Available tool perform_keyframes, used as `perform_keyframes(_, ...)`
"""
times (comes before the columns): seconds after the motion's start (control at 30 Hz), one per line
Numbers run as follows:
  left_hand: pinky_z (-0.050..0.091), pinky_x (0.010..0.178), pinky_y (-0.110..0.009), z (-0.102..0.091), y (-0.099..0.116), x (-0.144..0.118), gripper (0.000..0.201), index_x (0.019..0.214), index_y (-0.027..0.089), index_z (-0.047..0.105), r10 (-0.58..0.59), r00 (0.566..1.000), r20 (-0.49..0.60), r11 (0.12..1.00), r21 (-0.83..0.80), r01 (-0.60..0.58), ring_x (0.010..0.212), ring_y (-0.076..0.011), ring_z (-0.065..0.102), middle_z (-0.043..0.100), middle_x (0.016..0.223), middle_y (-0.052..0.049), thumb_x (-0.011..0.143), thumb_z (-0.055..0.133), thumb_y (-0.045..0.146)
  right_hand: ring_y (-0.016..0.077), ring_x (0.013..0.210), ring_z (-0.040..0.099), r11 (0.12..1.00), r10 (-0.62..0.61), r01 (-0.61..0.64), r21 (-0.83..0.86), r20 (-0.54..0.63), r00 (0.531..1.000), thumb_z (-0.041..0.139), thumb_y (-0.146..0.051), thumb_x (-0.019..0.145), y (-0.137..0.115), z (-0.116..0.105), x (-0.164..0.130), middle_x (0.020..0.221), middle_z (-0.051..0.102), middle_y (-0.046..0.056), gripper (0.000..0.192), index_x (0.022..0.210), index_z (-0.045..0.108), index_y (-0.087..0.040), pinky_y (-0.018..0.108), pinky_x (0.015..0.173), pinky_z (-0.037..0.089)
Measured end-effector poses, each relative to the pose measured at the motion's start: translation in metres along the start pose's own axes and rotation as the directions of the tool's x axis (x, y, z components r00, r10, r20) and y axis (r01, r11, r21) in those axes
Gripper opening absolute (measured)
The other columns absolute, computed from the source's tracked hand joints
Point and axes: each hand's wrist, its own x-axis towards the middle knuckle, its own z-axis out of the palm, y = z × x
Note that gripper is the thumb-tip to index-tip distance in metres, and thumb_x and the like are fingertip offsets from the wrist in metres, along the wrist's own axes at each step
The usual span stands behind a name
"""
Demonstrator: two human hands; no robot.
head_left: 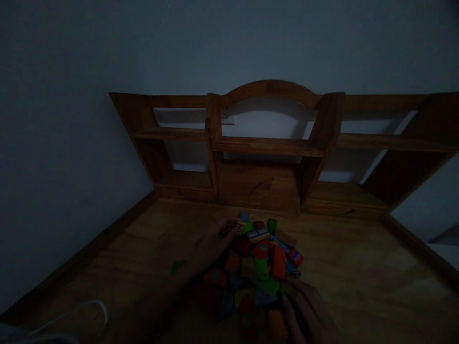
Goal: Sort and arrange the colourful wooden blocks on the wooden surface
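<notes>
A heap of coloured toy blocks (247,266) lies on the wooden tabletop in dim light. At the heap's far left edge is my left hand (214,242), its fingers curled and closed around a small pale block with markings (241,224), which is partly hidden. My right hand (309,308) rests against the near right side, fingers stretched out, touching the heap near a green block (269,285) and an orange block (277,324). A red block (278,262) stands just beyond its fingertips. The nearest blocks are hard to make out in the dark.
Behind the heap, a wooden shelf unit (268,145) stands along the wall, with a power socket (228,118) visible through it. A green block (178,265) lies apart, left of my left forearm. A white cable (102,306) loops at the lower left.
</notes>
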Motion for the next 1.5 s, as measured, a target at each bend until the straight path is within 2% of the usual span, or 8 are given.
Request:
perform_keyframes(0.17,0.054,0.097,-0.035,0.003,-0.005,-0.003,0.025,0.114,0.022,0.064,0.04,0.999,-0.024,0.996,0.087,-0.037,0.11,-0.02,0.065,0.068,0.116,-0.005,0.096,0.059,0.039,0.0247,0.108,0.068,1.0,0.013,-0.012,0.023,-0.069,0.998,0.053,-0.031,0.1,-0.001,0.003,0.001,0.118,0.069,0.01,0.025,0.118,0.068,-0.023,0.037,0.087,0.062)
perform_keyframes(0.33,0.054,0.093,-0.033,0.005,-0.001,-0.005,0.017,0.104,0.022,0.067,0.068,0.996,-0.055,0.977,0.204,-0.056,0.102,-0.0185,0.066,0.069,0.107,-0.002,0.095,0.061,0.035,0.0244,0.106,0.07,0.999,-0.037,0.036,-0.018,-0.04,0.999,0.058,-0.028,0.097,0.004,0.003,0.001,0.117,0.07,0.009,0.024,0.118,0.069,-0.024,0.034,0.085,0.063)
perform_keyframes(0.43,0.052,0.095,-0.032,0.005,0.001,-0.005,0.013,0.104,0.023,0.068,0.095,0.995,-0.019,0.959,0.269,-0.086,0.103,-0.0172,0.065,0.069,0.107,0.0,0.097,0.058,0.028,0.0243,0.107,0.069,0.998,-0.054,0.054,-0.026,-0.007,0.998,0.058,-0.026,0.096,0.007,0.001,0.001,0.12,0.069,0.01,0.027,0.121,0.066,-0.024,0.034,0.087,0.063)
perform_keyframes(0.67,0.05,0.099,-0.033,0.005,-0.007,-0.005,0.022,0.108,0.021,0.062,0.201,0.978,0.06,0.911,0.355,-0.21,0.107,-0.0164,0.063,0.068,0.11,-0.004,0.101,0.042,0.02,0.0243,0.114,0.066,1.0,-0.007,0.008,-0.011,0.062,0.998,0.054,-0.024,0.098,-0.002,-0.006,0.002,0.124,0.066,0.011,0.028,0.125,0.062,-0.023,0.035,0.093,0.061)
perform_keyframes(0.77,0.047,0.105,-0.036,0.003,-0.006,-0.005,0.028,0.113,0.019,0.06,0.262,0.954,0.143,0.872,0.39,-0.297,0.113,-0.0174,0.06,0.065,0.117,-0.006,0.098,0.037,0.012,0.0238,0.113,0.066,1.0,0.011,-0.012,0.009,0.057,0.998,0.052,-0.024,0.098,-0.005,-0.007,0.003,0.124,0.066,0.01,0.027,0.124,0.062,-0.025,0.036,0.093,0.06)
perform_keyframes(0.9,0.044,0.11,-0.039,-0.001,-0.004,-0.004,0.043,0.12,0.017,0.058,0.321,0.895,0.311,0.806,0.406,-0.43,0.121,-0.0185,0.055,0.061,0.125,-0.009,0.088,0.035,0.003,0.0237,0.114,0.065,0.998,0.048,-0.049,0.03,0.052,0.997,0.05,-0.025,0.1,-0.007,-0.007,0.003,0.124,0.065,0.009,0.025,0.121,0.063,-0.026,0.038,0.095,0.059)
perform_keyframes(1.03,0.045,0.11,-0.039,-0.001,-0.007,0.0,0.046,0.121,0.015,0.057,0.347,0.86,0.374,0.767,0.414,-0.49,0.122,-0.0186,0.054,0.061,0.123,-0.011,0.085,0.033,0.0,0.0241,0.115,0.064,0.997,0.072,-0.073,0.029,0.05,0.996,0.049,-0.026,0.1,-0.008,-0.006,0.004,0.124,0.065,0.009,0.024,0.119,0.064,-0.025,0.041,0.097,0.058)
perform_keyframes(1.5,0.044,0.112,-0.041,-0.001,-0.005,-0.005,0.048,0.123,0.016,0.054,0.417,0.858,0.3,0.744,0.429,-0.512,0.123,-0.0183,0.052,0.059,0.124,-0.011,0.088,0.028,-0.004,0.0235,0.114,0.065,0.997,0.078,-0.078,0.013,0.039,0.996,0.05,-0.029,0.1,-0.015,-0.01,0.007,0.122,0.066,0.007,0.026,0.12,0.065,-0.026,0.039,0.095,0.058)
